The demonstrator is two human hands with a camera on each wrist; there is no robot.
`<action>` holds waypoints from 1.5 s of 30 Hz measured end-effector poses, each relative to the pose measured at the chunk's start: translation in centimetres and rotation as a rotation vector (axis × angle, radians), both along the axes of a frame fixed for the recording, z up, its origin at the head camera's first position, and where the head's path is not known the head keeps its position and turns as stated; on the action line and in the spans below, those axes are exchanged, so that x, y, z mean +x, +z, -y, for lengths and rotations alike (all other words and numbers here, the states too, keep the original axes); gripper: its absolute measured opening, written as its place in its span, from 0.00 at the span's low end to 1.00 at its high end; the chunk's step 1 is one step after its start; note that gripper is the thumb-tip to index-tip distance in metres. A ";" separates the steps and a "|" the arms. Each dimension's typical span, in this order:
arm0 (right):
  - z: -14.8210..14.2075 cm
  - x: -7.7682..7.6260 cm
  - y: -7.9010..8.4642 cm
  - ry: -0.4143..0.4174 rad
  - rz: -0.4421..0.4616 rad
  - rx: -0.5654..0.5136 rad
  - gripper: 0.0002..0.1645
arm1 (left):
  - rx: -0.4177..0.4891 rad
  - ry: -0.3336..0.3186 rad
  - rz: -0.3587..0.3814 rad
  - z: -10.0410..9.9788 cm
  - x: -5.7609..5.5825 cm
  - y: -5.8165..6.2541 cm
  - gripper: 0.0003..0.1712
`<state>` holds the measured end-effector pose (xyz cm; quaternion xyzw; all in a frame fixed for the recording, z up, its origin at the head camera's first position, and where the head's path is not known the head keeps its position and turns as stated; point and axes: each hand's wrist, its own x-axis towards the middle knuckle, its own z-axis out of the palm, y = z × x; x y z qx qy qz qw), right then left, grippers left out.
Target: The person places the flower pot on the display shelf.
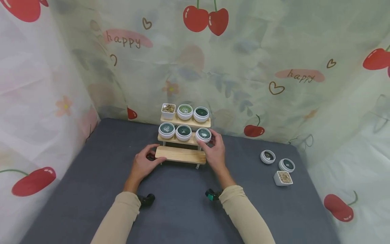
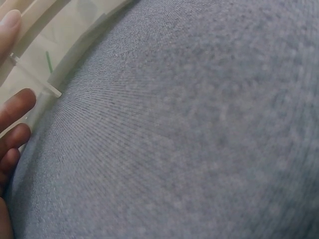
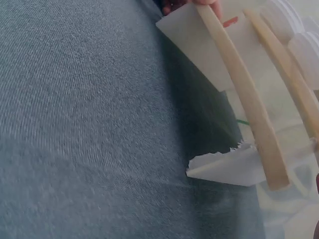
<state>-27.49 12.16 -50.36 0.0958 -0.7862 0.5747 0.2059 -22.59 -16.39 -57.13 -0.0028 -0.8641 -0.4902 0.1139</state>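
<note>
A small tiered wooden stand [image 1: 179, 155] with white side supports [image 3: 229, 168] is in front of me. My left hand [image 1: 145, 160] holds the left end of its bare lowest board, thumb along the front edge and fingers behind. In the left wrist view that thumb [image 2: 9, 30] lies on the board. My right hand [image 1: 216, 152] pinches a round white jar [image 1: 203, 135] with dark green contents at the right end of the middle tier. Beside it sit two similar jars [image 1: 183, 133]. The top tier bears a square white cup [image 1: 168, 110] and two round jars [image 1: 201, 114].
To the right on the dark grey cloth [image 1: 243, 210] stand two round jars [image 1: 267, 157] and a square white cup [image 1: 283, 178] with pale grainy contents. A printed curtain [image 1: 170, 64] hangs right behind the stand and along both sides.
</note>
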 end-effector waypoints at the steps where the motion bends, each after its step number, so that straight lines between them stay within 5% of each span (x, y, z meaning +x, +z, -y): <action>1: 0.1 -0.1 -0.1 0.000 0.001 -0.007 0.39 | -0.003 0.000 0.001 0.0 0.0 0.0 0.39; 6: 0.2 -0.1 -0.7 -0.024 0.014 -0.037 0.39 | -0.001 -0.011 0.016 -0.1 -0.1 0.0 0.40; 27: 0.7 0.0 -1.3 -0.085 -0.131 0.234 0.43 | -0.009 -0.002 0.010 0.1 0.1 0.2 0.40; 45: 0.8 0.3 -1.5 -0.077 -0.107 0.282 0.43 | -0.022 0.000 0.028 0.1 0.0 0.2 0.41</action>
